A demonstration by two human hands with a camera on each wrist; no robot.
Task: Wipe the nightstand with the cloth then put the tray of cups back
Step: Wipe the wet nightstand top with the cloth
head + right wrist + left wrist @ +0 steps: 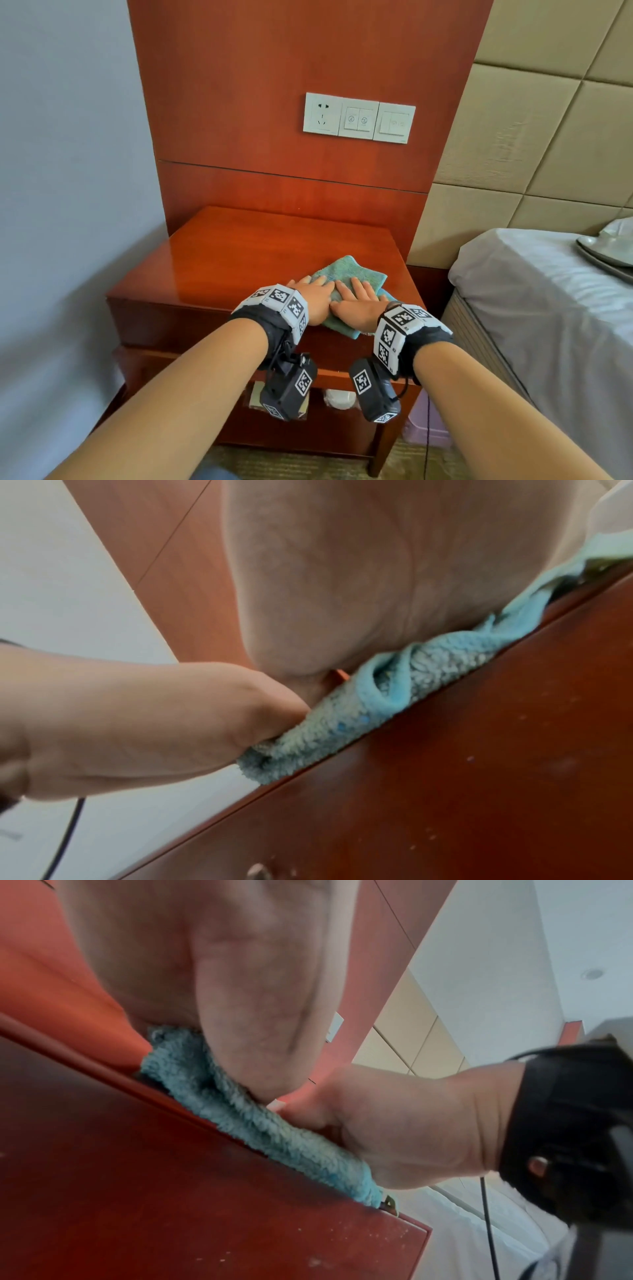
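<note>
Both the left hand and right hand press flat, fingers straight, on the cloth atop the glossy red-brown nightstand. A white socket panel with no readable writing sits on the wood wall; a bed stands right.

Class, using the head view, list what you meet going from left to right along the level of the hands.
Grey wall → nightstand → left hand → right hand, both pressing flat on the cloth → bed.
</note>
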